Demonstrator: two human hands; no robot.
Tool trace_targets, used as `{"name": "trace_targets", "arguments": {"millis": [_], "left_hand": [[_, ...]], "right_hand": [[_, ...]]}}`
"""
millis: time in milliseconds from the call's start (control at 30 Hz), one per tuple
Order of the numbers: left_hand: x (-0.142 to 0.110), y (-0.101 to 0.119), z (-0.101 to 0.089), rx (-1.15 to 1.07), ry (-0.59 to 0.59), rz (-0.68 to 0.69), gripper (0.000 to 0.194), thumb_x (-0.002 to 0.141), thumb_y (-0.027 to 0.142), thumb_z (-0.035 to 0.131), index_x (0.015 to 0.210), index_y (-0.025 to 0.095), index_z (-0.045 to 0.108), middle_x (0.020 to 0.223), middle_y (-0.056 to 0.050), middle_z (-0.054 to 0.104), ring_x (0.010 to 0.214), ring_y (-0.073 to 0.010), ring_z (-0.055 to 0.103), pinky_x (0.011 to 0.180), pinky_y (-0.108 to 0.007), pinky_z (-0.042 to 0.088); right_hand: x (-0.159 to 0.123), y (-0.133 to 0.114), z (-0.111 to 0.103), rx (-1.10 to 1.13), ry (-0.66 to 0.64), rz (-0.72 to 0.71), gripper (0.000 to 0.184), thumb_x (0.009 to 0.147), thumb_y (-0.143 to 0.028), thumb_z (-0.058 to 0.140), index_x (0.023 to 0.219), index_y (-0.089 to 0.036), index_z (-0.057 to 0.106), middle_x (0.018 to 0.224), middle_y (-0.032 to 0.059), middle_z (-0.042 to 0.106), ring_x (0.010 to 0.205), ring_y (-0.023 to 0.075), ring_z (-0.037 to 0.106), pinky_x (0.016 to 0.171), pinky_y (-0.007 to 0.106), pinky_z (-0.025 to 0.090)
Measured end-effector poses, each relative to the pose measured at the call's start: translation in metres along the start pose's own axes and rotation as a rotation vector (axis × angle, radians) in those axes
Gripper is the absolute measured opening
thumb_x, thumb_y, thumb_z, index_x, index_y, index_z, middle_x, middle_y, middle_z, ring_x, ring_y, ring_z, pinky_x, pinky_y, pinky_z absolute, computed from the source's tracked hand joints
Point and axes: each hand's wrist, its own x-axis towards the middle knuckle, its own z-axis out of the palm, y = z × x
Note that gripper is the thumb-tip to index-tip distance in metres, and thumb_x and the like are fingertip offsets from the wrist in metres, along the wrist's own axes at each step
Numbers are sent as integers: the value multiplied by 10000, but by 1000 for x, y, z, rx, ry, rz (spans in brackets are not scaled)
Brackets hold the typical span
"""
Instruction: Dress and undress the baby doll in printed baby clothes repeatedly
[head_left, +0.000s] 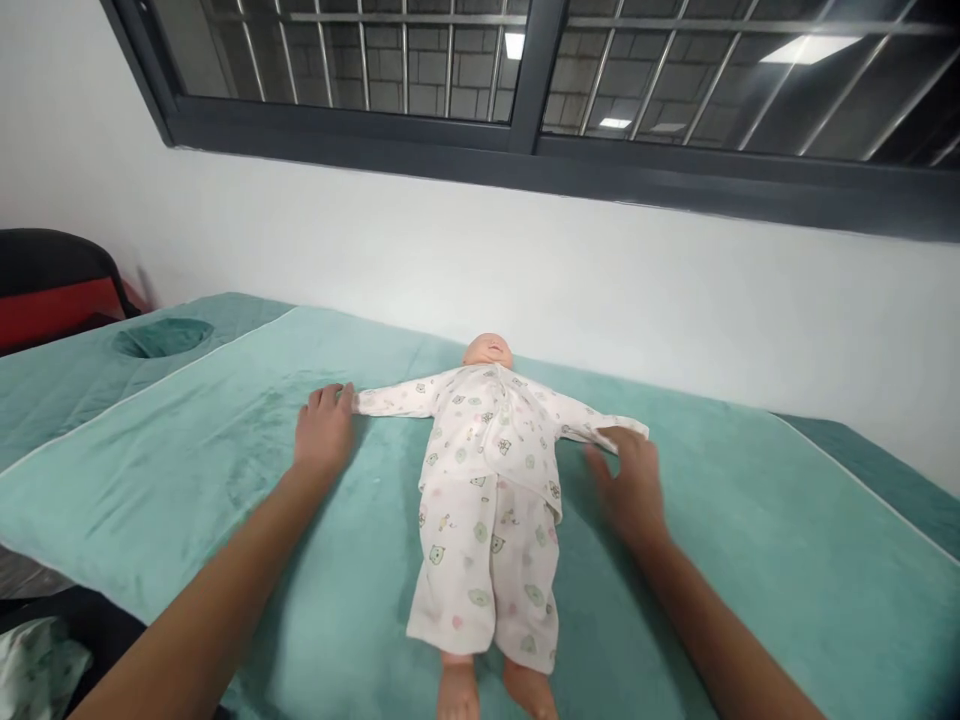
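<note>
A baby doll [487,348] lies on its back, arms spread wide, feet toward me. It wears a white patterned top [491,425] and matching trousers [480,570]; its bare feet [459,688] stick out below. My left hand [326,428] is at the end of the left-side sleeve [397,398], fingers bent around the cuff. Over the cuff of the right-side sleeve [581,412] is my right hand [630,480], slightly blurred, its thumb apart from the fingers. No doll hand shows at either cuff.
A green padded bed cover [225,450] lies under the doll, with a round hole [163,338] at the far left. A white wall [675,300] and barred window [420,60] stand behind. A black and red chair [60,290] is at left; patterned cloth [41,665] lies lower left.
</note>
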Motion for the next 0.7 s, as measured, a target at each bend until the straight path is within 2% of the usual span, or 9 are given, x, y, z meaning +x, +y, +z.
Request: {"name": "trace_targets", "arguments": {"millis": [100, 167, 233, 300, 400, 500, 600, 633, 700], "left_hand": [[-32, 36, 0, -110, -24, 67, 338, 897, 180, 410, 1201, 197, 557, 1238, -91, 551, 1171, -272, 483, 996, -419, 384], [-52, 65, 3, -392, -156, 104, 319, 908, 297, 471, 1208, 227, 550, 1221, -74, 546, 1131, -222, 523, 979, -367, 421], [-65, 89, 5, -529, -214, 121, 307, 896, 354, 505, 1172, 237, 571, 1174, -71, 539, 1105, -207, 532, 952, -350, 442], [-70, 103, 4, -521, -196, 141, 238, 899, 347, 499, 1074, 230, 609, 1095, -66, 554, 1064, -209, 530, 930, -362, 442], [-74, 106, -2, -432, -164, 167, 172, 918, 283, 446, 916, 209, 602, 964, -58, 587, 968, -214, 525, 874, -382, 439], [-93, 100, -16, -429, -175, 116, 165, 927, 257, 410, 862, 207, 552, 927, -60, 580, 932, -215, 527, 845, -380, 446], [-135, 98, -32, -511, -298, 92, 143, 917, 220, 408, 948, 227, 548, 1026, -65, 571, 998, -212, 540, 886, -372, 455], [-151, 98, -36, -538, -359, 97, 193, 899, 190, 425, 1047, 244, 537, 1096, -68, 563, 1042, -213, 536, 911, -372, 456], [-178, 100, -40, -553, -417, 83, 415, 841, 147, 494, 1232, 281, 461, 1217, -73, 530, 1128, -227, 512, 977, -394, 435]], "right_hand": [[-24, -61, -6, 256, -168, -96, 308, 901, -361, 539, 1168, -208, 540, 1161, 120, 550, 1093, 258, 515, 908, 407, 455], [-29, -87, -8, 343, -211, -89, 268, 922, -324, 513, 1160, -207, 545, 1118, 117, 556, 1030, 238, 546, 847, 377, 479], [-27, -96, -8, 358, -195, -103, 187, 940, -283, 474, 1067, -200, 583, 1020, 105, 585, 945, 224, 565, 809, 369, 479], [-25, -92, -8, 339, -177, -139, 169, 945, -257, 451, 975, -196, 606, 946, 95, 605, 889, 218, 568, 793, 369, 475], [-33, -81, -17, 312, -192, -139, 170, 942, -238, 446, 963, -196, 609, 941, 94, 614, 869, 219, 572, 770, 367, 480], [-53, -89, -37, 305, -183, -76, 156, 933, -228, 469, 1027, -204, 591, 999, 99, 602, 921, 231, 571, 787, 376, 481], [-74, -123, -60, 348, -247, -101, 177, 897, -209, 526, 1068, -224, 568, 1057, 91, 598, 975, 238, 558, 813, 387, 470], [-79, -137, -66, 350, -325, -158, 177, 871, -198, 557, 1044, -234, 575, 1035, 77, 610, 957, 241, 559, 803, 392, 465], [-86, -163, -69, 257, -440, -227, 214, 798, -158, 617, 996, -236, 591, 979, 64, 636, 933, 268, 556, 782, 422, 446]]}}
